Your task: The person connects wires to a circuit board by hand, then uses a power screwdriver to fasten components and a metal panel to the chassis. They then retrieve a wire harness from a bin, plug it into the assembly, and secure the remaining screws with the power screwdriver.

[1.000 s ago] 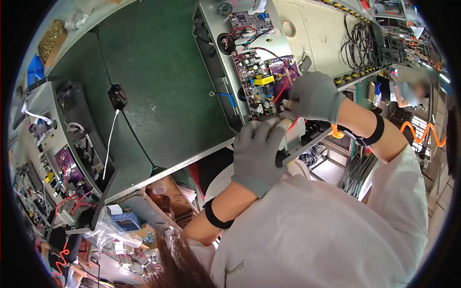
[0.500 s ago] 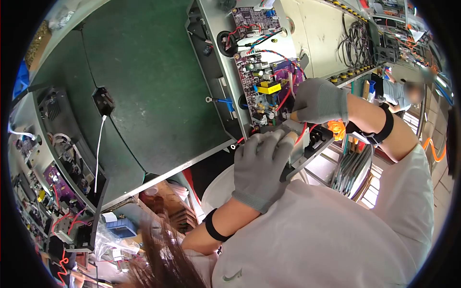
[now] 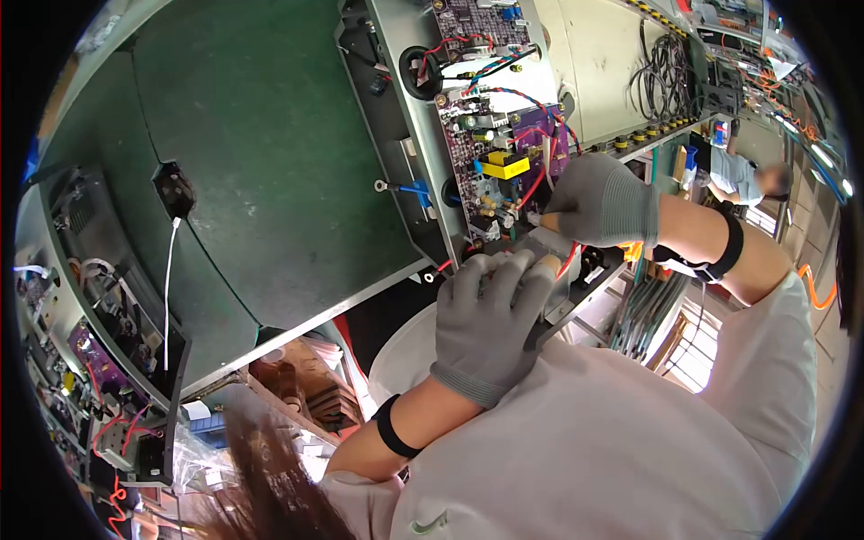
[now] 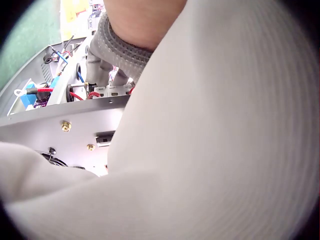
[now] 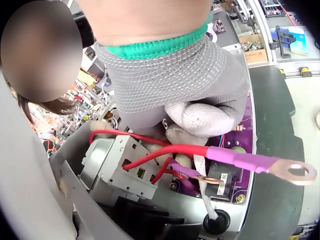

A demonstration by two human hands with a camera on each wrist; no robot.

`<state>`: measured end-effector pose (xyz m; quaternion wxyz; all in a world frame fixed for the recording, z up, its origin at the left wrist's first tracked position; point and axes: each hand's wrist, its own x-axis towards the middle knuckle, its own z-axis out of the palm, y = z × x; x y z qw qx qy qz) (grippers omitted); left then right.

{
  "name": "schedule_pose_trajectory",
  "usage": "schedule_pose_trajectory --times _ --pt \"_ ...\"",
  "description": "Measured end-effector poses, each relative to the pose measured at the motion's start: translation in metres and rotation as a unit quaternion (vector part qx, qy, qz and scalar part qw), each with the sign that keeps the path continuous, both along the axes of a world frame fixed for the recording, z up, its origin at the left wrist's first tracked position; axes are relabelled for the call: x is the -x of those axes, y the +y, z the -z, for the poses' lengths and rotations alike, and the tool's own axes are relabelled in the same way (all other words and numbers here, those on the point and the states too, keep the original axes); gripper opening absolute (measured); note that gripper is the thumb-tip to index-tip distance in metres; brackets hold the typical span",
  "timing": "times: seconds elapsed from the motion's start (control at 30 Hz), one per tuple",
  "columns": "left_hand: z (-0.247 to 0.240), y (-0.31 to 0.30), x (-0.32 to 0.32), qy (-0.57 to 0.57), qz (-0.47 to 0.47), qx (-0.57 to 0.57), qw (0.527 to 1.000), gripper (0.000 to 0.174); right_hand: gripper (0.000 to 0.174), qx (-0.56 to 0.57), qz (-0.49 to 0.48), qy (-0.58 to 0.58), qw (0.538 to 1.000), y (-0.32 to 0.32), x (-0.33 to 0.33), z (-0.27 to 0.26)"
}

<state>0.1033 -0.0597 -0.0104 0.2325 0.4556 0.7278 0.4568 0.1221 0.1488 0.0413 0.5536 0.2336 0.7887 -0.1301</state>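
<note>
Both hands wear grey gloves and work at the near end of a metal chassis (image 3: 407, 117) that carries circuit boards. The left hand (image 3: 490, 324) rests over the chassis's near edge, fingers bent down beside a pale terminal block (image 5: 130, 165); its thumb is hidden. In the left wrist view the left hand (image 4: 107, 62) reaches behind a metal panel (image 4: 82, 120). The right hand (image 3: 601, 202) has curled fingers low over a purple board (image 3: 540, 144). In the right wrist view the right hand (image 5: 200, 100) is close above red leads (image 5: 185, 150); what its fingertips pinch is unclear.
More chassis (image 3: 99, 297) stand at the left of the green bench mat (image 3: 270, 153). A white cable (image 3: 169, 297) lies there. Coiled black cables (image 3: 664, 81) are at the upper right. A blue lead with a ring terminal (image 3: 382, 185) juts from the chassis's left side.
The head view has shifted, so the left-hand chassis and mat appear farther left. A red lead's ring terminal now shows beside the left hand. Both hands stay at the same end of the chassis.
</note>
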Motion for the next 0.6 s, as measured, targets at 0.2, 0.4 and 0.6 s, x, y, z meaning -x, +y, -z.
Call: schedule_pose_trajectory --times 0.2,0.4,0.6 --pt "-0.001 0.001 0.003 -0.017 0.007 -0.005 1.0 0.044 0.019 0.051 -0.073 0.003 0.996 -0.005 0.017 -0.002" --pt "0.002 0.0 0.0 -0.021 -0.01 -0.019 1.0 0.043 0.018 -0.06 -0.219 -0.102 0.968 -0.022 0.04 -0.007" --pt "0.001 0.002 0.003 -0.018 -0.009 -0.028 0.999 0.043 0.017 -0.064 -0.314 0.053 0.946 -0.008 0.017 -0.004"
